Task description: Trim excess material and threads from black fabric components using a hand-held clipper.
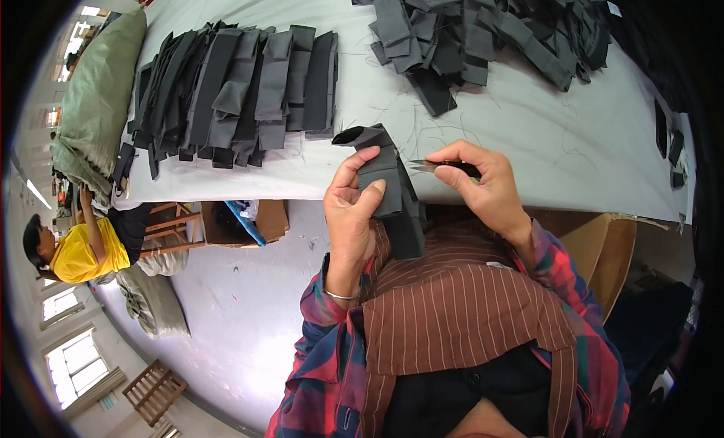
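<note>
My left hand (pixel 352 200) pinches a folded dark grey fabric strip (pixel 381 183) between thumb and fingers, just in front of the table's near edge. The strip's upper end curls over to the left and its lower end hangs down. In my right hand (pixel 483 178) is a pair of small thread snips (pixel 428 166), its pointed metal blades aimed left at the strip. A short gap lies between the blade tips and the fabric. Loose thread ends (pixel 422 133) are scattered on the white tabletop (pixel 528 133) beyond my hands.
Grey strips (pixel 226 91) lie in an overlapping row at left; a looser heap of strips (pixel 460 31) is at the far right. A full green sack (pixel 102 91) leans at the table's left end, near a person in yellow (pixel 90 249). Cardboard boxes (pixel 271 221) stand below.
</note>
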The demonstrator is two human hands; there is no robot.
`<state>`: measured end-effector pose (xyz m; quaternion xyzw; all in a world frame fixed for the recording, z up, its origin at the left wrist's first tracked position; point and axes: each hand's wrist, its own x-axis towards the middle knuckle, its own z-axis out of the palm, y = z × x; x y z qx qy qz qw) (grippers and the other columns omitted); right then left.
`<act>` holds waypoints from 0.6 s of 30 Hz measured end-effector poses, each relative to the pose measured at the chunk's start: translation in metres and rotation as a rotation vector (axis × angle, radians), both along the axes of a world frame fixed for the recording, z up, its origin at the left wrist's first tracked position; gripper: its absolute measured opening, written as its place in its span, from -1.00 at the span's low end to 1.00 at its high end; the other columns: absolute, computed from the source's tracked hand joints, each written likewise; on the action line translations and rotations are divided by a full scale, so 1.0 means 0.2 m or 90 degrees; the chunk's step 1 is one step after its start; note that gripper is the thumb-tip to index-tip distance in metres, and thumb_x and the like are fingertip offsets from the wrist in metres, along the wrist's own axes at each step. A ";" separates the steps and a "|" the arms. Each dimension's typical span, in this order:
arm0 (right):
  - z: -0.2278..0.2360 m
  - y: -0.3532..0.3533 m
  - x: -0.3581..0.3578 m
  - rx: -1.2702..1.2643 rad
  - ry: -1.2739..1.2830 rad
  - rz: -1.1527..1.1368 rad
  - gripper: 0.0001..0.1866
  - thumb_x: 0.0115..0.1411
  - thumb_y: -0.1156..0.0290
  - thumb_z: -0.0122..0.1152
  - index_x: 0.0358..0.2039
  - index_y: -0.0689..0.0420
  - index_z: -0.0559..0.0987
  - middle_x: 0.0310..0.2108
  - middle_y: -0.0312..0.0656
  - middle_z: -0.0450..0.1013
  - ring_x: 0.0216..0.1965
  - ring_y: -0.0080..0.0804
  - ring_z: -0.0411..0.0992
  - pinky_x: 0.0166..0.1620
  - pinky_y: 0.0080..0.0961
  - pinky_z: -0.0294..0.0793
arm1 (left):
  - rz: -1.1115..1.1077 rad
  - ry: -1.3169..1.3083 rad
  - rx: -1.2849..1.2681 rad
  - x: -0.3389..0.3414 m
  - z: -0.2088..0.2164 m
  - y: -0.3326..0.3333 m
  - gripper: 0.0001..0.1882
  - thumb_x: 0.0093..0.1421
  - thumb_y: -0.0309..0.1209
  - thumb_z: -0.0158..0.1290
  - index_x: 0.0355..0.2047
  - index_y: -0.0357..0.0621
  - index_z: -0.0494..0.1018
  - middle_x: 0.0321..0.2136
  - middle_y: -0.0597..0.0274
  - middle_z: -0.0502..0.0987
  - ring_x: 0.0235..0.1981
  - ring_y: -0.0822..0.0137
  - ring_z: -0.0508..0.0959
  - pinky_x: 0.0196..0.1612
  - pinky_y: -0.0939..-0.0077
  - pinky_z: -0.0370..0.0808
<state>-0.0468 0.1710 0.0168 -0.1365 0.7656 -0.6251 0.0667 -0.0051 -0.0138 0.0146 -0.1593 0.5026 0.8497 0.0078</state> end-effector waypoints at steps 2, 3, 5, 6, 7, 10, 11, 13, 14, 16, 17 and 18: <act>0.00 -0.01 0.00 0.014 0.014 -0.001 -0.86 0.09 0.44 0.23 -0.33 0.20 0.58 -0.45 -0.24 0.53 -0.42 -0.54 0.46 -0.30 -0.64 0.40 | -0.006 0.003 -0.006 -0.01 0.01 0.01 -0.56 0.05 -0.73 -0.05 0.00 -0.36 0.35 -0.17 0.17 0.48 -0.22 0.54 0.46 -0.15 0.72 0.39; 0.00 -0.02 0.00 0.034 0.022 -0.009 -0.86 0.08 0.44 0.24 -0.33 0.18 0.58 -0.46 -0.22 0.53 -0.43 -0.50 0.47 -0.32 -0.61 0.40 | -0.009 0.006 -0.012 -0.01 0.01 0.01 -0.55 0.05 -0.73 -0.06 0.01 -0.36 0.34 -0.17 0.17 0.47 -0.22 0.54 0.46 -0.15 0.72 0.39; 0.01 -0.03 0.00 0.054 0.028 -0.019 -0.86 0.07 0.43 0.25 -0.34 0.16 0.58 -0.47 -0.21 0.53 -0.45 -0.45 0.47 -0.34 -0.59 0.39 | -0.018 0.007 -0.029 -0.01 0.01 0.02 -0.54 0.05 -0.73 -0.06 0.02 -0.37 0.33 -0.16 0.17 0.47 -0.21 0.54 0.46 -0.14 0.72 0.38; 0.01 -0.04 -0.01 0.070 0.054 -0.027 -0.87 0.06 0.43 0.25 -0.35 0.16 0.58 -0.47 -0.21 0.52 -0.45 -0.41 0.47 -0.36 -0.56 0.39 | -0.023 0.009 -0.047 -0.01 0.01 0.02 -0.54 0.05 -0.73 -0.06 0.02 -0.37 0.33 -0.16 0.17 0.47 -0.20 0.54 0.46 -0.13 0.73 0.38; 0.01 -0.04 -0.01 0.086 0.079 -0.035 -0.87 0.05 0.42 0.25 -0.36 0.15 0.58 -0.48 -0.20 0.52 -0.46 -0.37 0.47 -0.39 -0.53 0.38 | -0.024 0.008 -0.047 -0.01 0.01 0.02 -0.54 0.05 -0.73 -0.06 0.02 -0.37 0.33 -0.16 0.17 0.47 -0.20 0.54 0.46 -0.13 0.73 0.38; 0.04 -0.03 -0.01 0.141 0.080 -0.010 -0.85 0.06 0.49 0.21 -0.32 0.21 0.59 -0.43 -0.19 0.53 -0.39 -0.43 0.48 -0.30 -0.59 0.41 | -0.036 0.010 -0.058 -0.01 0.00 0.02 -0.53 0.05 -0.73 -0.06 0.03 -0.37 0.32 -0.14 0.17 0.46 -0.18 0.53 0.45 -0.12 0.73 0.37; 0.04 -0.04 -0.01 0.142 0.079 -0.010 -0.85 0.06 0.49 0.21 -0.32 0.21 0.59 -0.43 -0.19 0.53 -0.39 -0.43 0.48 -0.30 -0.59 0.41 | -0.043 0.011 -0.061 0.00 0.00 0.02 -0.53 0.05 -0.73 -0.06 0.03 -0.37 0.32 -0.13 0.17 0.45 -0.17 0.54 0.45 -0.12 0.73 0.37; 0.04 -0.04 -0.01 0.157 0.115 -0.006 -0.86 0.04 0.49 0.23 -0.34 0.18 0.59 -0.43 -0.19 0.53 -0.40 -0.37 0.48 -0.30 -0.54 0.40 | -0.049 0.013 -0.063 -0.01 0.00 0.02 -0.53 0.05 -0.72 -0.06 0.03 -0.37 0.32 -0.13 0.17 0.45 -0.17 0.54 0.44 -0.12 0.74 0.36; 0.04 -0.04 -0.01 0.157 0.115 -0.006 -0.86 0.04 0.49 0.23 -0.34 0.18 0.59 -0.43 -0.19 0.53 -0.40 -0.37 0.48 -0.30 -0.54 0.40 | -0.053 0.009 -0.064 -0.01 0.00 0.02 -0.53 0.05 -0.72 -0.06 0.03 -0.37 0.32 -0.12 0.17 0.44 -0.17 0.54 0.44 -0.12 0.73 0.36; 0.03 -0.04 -0.01 0.197 0.174 0.001 -0.87 0.02 0.49 0.24 -0.36 0.17 0.60 -0.44 -0.19 0.53 -0.43 -0.36 0.47 -0.30 -0.52 0.38 | -0.057 0.004 -0.065 -0.01 0.00 0.01 -0.53 0.05 -0.72 -0.06 0.03 -0.37 0.32 -0.12 0.17 0.44 -0.17 0.54 0.44 -0.12 0.73 0.36; 0.04 -0.03 -0.01 0.198 0.174 0.001 -0.87 0.02 0.49 0.24 -0.36 0.17 0.60 -0.44 -0.19 0.53 -0.43 -0.36 0.47 -0.30 -0.52 0.38 | -0.056 0.006 -0.063 -0.01 0.00 0.01 -0.53 0.05 -0.72 -0.06 0.03 -0.37 0.32 -0.11 0.17 0.44 -0.17 0.54 0.44 -0.11 0.73 0.36; 0.04 -0.03 -0.02 0.220 0.172 0.014 -0.87 0.02 0.49 0.24 -0.37 0.16 0.60 -0.45 -0.21 0.53 -0.43 -0.37 0.46 -0.30 -0.53 0.37 | -0.053 0.008 -0.062 -0.01 0.00 0.01 -0.53 0.05 -0.72 -0.06 0.03 -0.37 0.32 -0.11 0.17 0.43 -0.16 0.54 0.44 -0.11 0.73 0.36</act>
